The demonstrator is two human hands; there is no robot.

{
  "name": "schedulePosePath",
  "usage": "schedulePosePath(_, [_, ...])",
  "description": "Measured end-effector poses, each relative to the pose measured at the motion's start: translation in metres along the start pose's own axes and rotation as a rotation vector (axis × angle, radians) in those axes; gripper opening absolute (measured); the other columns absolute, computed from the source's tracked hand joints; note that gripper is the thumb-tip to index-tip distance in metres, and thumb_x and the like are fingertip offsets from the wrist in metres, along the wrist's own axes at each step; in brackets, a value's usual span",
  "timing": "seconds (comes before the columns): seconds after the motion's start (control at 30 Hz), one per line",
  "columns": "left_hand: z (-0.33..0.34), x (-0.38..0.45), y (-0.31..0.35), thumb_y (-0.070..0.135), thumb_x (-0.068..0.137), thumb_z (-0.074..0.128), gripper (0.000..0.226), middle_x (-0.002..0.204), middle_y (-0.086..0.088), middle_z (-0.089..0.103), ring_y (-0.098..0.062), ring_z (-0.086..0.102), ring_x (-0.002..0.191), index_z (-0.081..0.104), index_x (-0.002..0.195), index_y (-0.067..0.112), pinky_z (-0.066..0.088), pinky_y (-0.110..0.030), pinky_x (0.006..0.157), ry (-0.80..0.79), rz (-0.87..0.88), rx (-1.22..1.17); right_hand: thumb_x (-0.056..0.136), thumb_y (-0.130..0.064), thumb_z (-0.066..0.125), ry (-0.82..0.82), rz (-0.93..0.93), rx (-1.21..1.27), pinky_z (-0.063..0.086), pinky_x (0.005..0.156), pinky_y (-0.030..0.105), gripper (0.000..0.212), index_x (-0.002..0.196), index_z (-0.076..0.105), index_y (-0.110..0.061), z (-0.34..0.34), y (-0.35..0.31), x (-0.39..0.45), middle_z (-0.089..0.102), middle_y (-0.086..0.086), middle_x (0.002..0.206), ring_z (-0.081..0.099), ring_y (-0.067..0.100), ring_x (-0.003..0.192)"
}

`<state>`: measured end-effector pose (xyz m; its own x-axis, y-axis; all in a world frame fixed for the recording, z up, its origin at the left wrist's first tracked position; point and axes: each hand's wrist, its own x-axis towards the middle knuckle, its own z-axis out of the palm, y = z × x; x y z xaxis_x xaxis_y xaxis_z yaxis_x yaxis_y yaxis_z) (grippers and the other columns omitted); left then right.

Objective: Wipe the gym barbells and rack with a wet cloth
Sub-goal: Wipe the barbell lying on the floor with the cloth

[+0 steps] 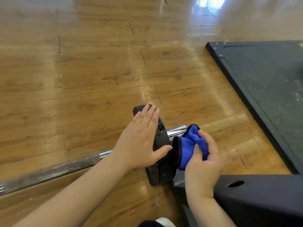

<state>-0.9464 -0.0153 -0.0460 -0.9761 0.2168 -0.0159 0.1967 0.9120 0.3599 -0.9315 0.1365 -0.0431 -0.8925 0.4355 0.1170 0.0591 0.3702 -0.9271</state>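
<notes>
The barbell (pixel 49 172) lies on the wood floor (pixel 82 79), its long axis running from lower left to upper right, ending in a chrome sleeve (pixel 176 131). 1 black weight plate (pixel 161 161) stands on it, directly ahead of both hands. The left hand (pixel 141 138) is laid flat on the plate's left face, fingers straight and together. The right hand (pixel 203 154) is curled around the blue cloth (pixel 188 145), held just beside the plate's right face; it is judged nearer the sleeve. The black rack base (pixel 262 199) sits at lower right. No legible writing is visible.
</notes>
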Motion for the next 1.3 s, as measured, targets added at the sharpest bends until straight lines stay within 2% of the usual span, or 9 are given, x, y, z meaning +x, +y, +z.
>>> schedulePosePath(0.1, [0.000,0.003,0.002,0.071,0.079,0.031,0.098,0.150,-0.020,0.031,-0.030,0.026,0.141,0.032,0.142,-0.005,0.016,-0.042,0.112,-0.026,-0.012,0.047,0.088,0.011,0.048,0.015,0.087,-0.015,0.041,0.088,0.005,0.044,0.106,0.060,-0.027,0.001,0.004,0.004,0.061,-0.013,0.108,0.055,0.007,0.109])
schedulePosePath(0.3, [-0.014,0.003,-0.002,0.073,0.075,0.000,0.101,0.158,-0.010,-0.006,-0.020,-0.009,0.146,-0.002,0.150,0.006,-0.011,-0.029,0.114,-0.078,0.040,0.042,0.084,0.018,0.046,0.007,0.009,-0.116,0.029,0.088,-0.004,0.043,0.116,0.062,-0.006,0.001,0.003,0.008,0.057,-0.002,0.117,0.048,0.005,0.112])
schedulePosePath(0.43, [-0.011,0.003,-0.001,0.069,0.079,0.007,0.096,0.158,-0.012,-0.005,-0.022,-0.009,0.146,-0.001,0.150,0.004,-0.008,-0.031,0.115,-0.077,0.028,0.030,0.085,0.015,0.051,0.019,-0.111,-0.191,0.024,0.090,-0.006,0.041,0.121,0.060,-0.003,0.008,-0.004,0.018,0.047,-0.003,0.125,0.042,0.007,0.118])
schedulePosePath(0.63, [-0.009,0.003,0.001,0.067,0.081,0.017,0.095,0.158,-0.014,-0.001,-0.023,-0.007,0.146,0.002,0.150,0.003,-0.004,-0.032,0.116,-0.082,0.019,0.018,0.082,0.007,0.063,-0.380,-0.080,-0.343,0.021,0.082,-0.010,0.048,0.128,0.056,-0.005,0.027,0.003,0.030,0.054,0.004,0.128,0.045,0.008,0.115])
schedulePosePath(0.73, [-0.009,0.002,0.002,0.064,0.088,0.024,0.090,0.158,-0.014,-0.003,-0.023,-0.008,0.146,0.001,0.150,0.003,-0.003,-0.033,0.117,-0.087,0.018,0.028,0.084,0.004,0.061,-0.491,-0.007,-0.336,0.030,0.085,-0.002,0.044,0.126,0.058,-0.007,0.032,0.006,0.034,0.058,0.001,0.121,0.050,0.010,0.112])
schedulePosePath(0.87, [-0.010,0.001,0.002,0.060,0.092,0.032,0.087,0.158,-0.012,-0.007,-0.021,-0.011,0.145,-0.002,0.150,0.004,-0.003,-0.033,0.118,-0.098,0.009,0.034,0.094,-0.004,0.049,-0.752,0.260,-0.293,0.042,0.099,0.028,0.038,0.131,0.056,-0.012,0.033,0.008,0.035,0.058,0.001,0.125,0.052,0.015,0.115])
schedulePosePath(0.93, [-0.008,0.001,0.002,0.060,0.092,0.032,0.086,0.158,-0.012,-0.006,-0.021,-0.010,0.145,-0.001,0.150,0.005,-0.002,-0.033,0.118,-0.079,0.014,0.023,0.096,-0.005,0.046,-0.792,0.259,-0.338,0.041,0.104,0.037,0.039,0.133,0.053,-0.015,0.034,0.009,0.034,0.056,0.006,0.131,0.050,0.022,0.122])
schedulePosePath(1.13, [-0.006,0.000,0.001,0.059,0.092,0.032,0.086,0.158,-0.013,-0.004,-0.022,-0.009,0.146,0.001,0.150,0.004,0.001,-0.036,0.119,-0.060,0.022,0.001,0.096,0.003,0.040,-1.016,-0.082,-0.778,0.017,0.116,0.033,0.057,0.148,0.026,-0.014,0.031,0.006,0.051,0.018,0.002,0.157,0.014,0.020,0.145])
schedulePosePath(1.3, [-0.001,0.001,-0.001,0.068,0.083,0.014,0.093,0.158,-0.014,0.002,-0.022,-0.005,0.146,0.007,0.150,0.003,0.001,-0.035,0.119,-0.030,0.029,-0.005,0.095,-0.002,0.045,-0.905,-0.259,-0.942,0.000,0.116,0.035,0.070,0.152,0.006,-0.017,0.029,0.022,0.043,-0.002,0.001,0.160,-0.006,0.016,0.146])
